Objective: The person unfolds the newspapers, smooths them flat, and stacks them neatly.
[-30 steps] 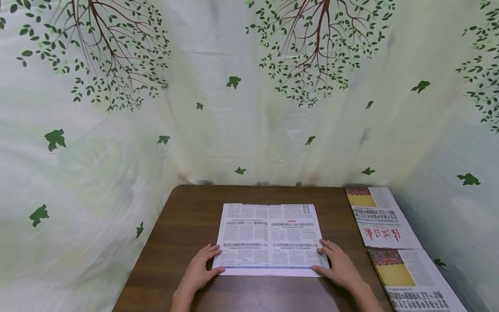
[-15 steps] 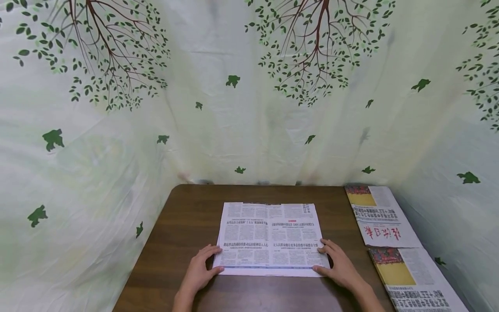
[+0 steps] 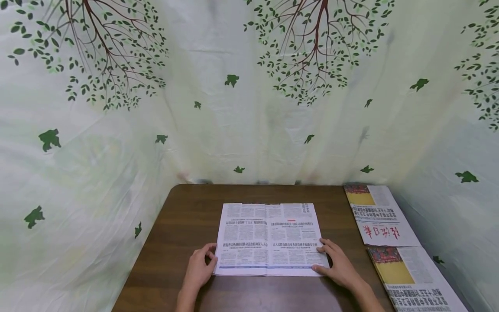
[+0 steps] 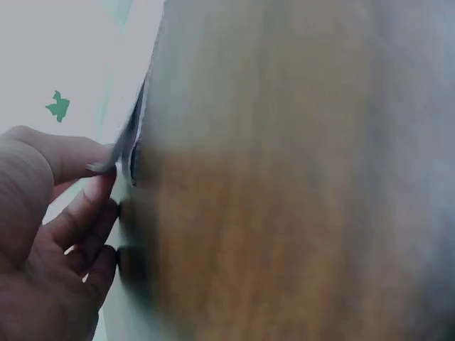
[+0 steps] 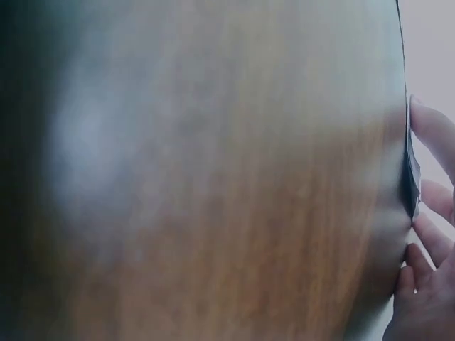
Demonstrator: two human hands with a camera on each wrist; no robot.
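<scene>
An open newspaper [image 3: 249, 255] lies flat on the wooden table, its printed pages facing up. At its lower left edge my left hand [image 3: 199, 268] pinches the paper between thumb and index finger. The left wrist view shows that edge of newspaper [image 4: 131, 138] slightly lifted, with the other fingers curled below it. At the right edge my right hand [image 3: 339, 266] rests with spread fingers, the thumb on the lower corner and the index finger farther up the side. In the right wrist view the thumb of the right hand [image 5: 434, 135] touches the top of the paper.
Two folded newspapers lie along the table's right side, a far one [image 3: 383, 216] and a near one [image 3: 413, 277], close together. The brown table [image 3: 156, 260] meets a hanging cloth [image 3: 269, 143] printed with trees and leaves at the back.
My left hand has drawn its thumb and index finger together at the newspaper's left edge, where they were spread before. The right hand and the folded newspapers stay put.
</scene>
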